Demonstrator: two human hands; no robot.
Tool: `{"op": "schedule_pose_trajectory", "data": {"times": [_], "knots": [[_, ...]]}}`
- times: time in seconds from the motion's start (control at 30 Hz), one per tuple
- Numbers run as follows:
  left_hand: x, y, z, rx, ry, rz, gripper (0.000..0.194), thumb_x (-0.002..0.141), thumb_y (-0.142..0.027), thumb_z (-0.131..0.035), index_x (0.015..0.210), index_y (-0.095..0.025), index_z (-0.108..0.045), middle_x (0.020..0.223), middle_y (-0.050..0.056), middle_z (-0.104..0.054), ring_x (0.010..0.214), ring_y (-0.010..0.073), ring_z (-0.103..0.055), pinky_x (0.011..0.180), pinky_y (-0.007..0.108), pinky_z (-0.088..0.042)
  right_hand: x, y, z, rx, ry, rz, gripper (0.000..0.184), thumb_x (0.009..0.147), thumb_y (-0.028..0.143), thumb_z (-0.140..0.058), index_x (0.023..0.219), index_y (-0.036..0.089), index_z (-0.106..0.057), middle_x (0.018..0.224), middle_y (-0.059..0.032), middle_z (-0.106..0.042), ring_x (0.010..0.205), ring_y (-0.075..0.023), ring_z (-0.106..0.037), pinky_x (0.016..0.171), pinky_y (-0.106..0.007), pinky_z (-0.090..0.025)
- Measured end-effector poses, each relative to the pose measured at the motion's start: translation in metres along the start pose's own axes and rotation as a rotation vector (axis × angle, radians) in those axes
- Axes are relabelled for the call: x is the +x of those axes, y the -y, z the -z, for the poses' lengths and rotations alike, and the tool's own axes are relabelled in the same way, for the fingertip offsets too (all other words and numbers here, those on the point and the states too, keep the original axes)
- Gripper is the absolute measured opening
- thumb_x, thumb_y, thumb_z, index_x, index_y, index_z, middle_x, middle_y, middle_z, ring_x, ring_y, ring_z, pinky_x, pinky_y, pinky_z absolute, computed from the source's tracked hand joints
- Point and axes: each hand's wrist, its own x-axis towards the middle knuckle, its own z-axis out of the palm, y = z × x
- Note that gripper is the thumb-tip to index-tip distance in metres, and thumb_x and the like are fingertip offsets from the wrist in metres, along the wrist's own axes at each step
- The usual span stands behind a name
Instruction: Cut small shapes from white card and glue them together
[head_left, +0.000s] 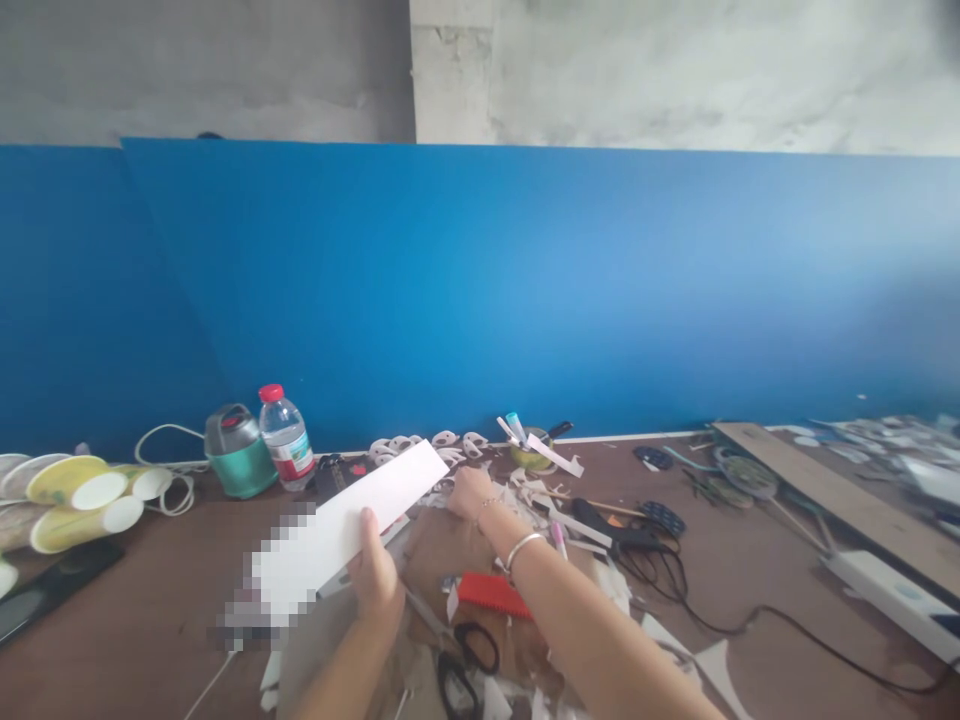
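Observation:
My left hand (375, 575) grips a long white paper strip (375, 500) by its lower edge, thumb on top. The strip slants up to the right, and its lower left end lies under a blurred patch. Just right of its far end is my right hand (472, 495), with a bracelet on the wrist. Its fingers are curled closed and point down among paper scraps; what they hold, if anything, is hidden. Black-handled scissors (466, 650) lie between my forearms, near an orange-red ridged piece (493, 594) beside my right forearm.
A water bottle (286, 440) and teal-grey container (240, 455) stand at the back left, near stacked paper cups (79, 485). Right of my arm lies a black glue gun (600, 525) with its cable. A tape roll (531, 455) and long board (832, 500) lie farther back.

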Motion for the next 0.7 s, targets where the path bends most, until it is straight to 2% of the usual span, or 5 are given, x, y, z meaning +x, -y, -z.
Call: {"op": "schedule_pose_trajectory", "data": {"times": [0.2, 0.33, 0.47, 0.6, 0.7], "knots": [[0.0, 0.002, 0.0, -0.025, 0.012, 0.002, 0.035, 0.075, -0.046, -0.059, 0.08, -0.012, -0.067, 0.089, 0.012, -0.07, 0.099, 0.0283, -0.063, 0.093, 0.038, -0.047, -0.008, -0.012, 0.01, 0.012, -0.007, 0.019, 0.027, 0.089, 0.031, -0.055, 0.112, 0.016, -0.056, 0.112, -0.0075, -0.058, 0.095, -0.0199, -0.059, 0.08, -0.038, -0.051], [-0.001, 0.002, 0.0, 0.004, 0.036, 0.014, 0.035, 0.075, -0.047, -0.058, 0.078, -0.013, -0.067, 0.091, 0.014, -0.071, 0.101, 0.029, -0.062, 0.093, 0.036, -0.046, -0.026, -0.028, 0.022, 0.063, -0.06, 0.123, 0.01, 0.075, 0.019, -0.064, 0.077, 0.011, -0.069, 0.077, -0.0073, -0.068, 0.076, -0.0197, -0.063, 0.062, -0.025, -0.045], [-0.005, -0.002, 0.0, -0.009, 0.061, 0.032, 0.037, 0.077, -0.047, -0.056, 0.083, -0.012, -0.067, 0.102, 0.016, -0.069, 0.104, 0.0299, -0.061, 0.095, 0.038, -0.045, -0.047, -0.036, 0.031, 0.148, -0.012, 0.268, 0.009, 0.066, 0.015, -0.063, 0.071, 0.016, -0.071, 0.065, -0.0003, -0.068, 0.063, -0.0133, -0.061, 0.05, -0.018, -0.038], [-0.007, -0.005, 0.001, 0.034, 0.075, 0.003, 0.042, 0.077, -0.047, -0.056, 0.095, -0.011, -0.065, 0.113, 0.016, -0.065, 0.108, 0.0299, -0.059, 0.093, 0.037, -0.045, -0.068, -0.039, 0.039, 0.172, -0.063, 0.3, 0.023, 0.066, 0.01, -0.056, 0.081, 0.018, -0.072, 0.076, -0.0024, -0.07, 0.069, -0.0148, -0.061, 0.055, -0.02, -0.038], [-0.008, -0.007, 0.004, 0.122, 0.169, -0.058, 0.042, 0.075, -0.048, -0.058, 0.092, -0.011, -0.067, 0.103, 0.016, -0.069, 0.101, 0.0295, -0.062, 0.089, 0.036, -0.047, -0.089, -0.044, 0.043, 0.166, -0.114, 0.301, 0.019, 0.068, 0.015, -0.056, 0.079, 0.018, -0.072, 0.079, -0.0043, -0.07, 0.073, -0.0173, -0.06, 0.058, -0.022, -0.038]]}}
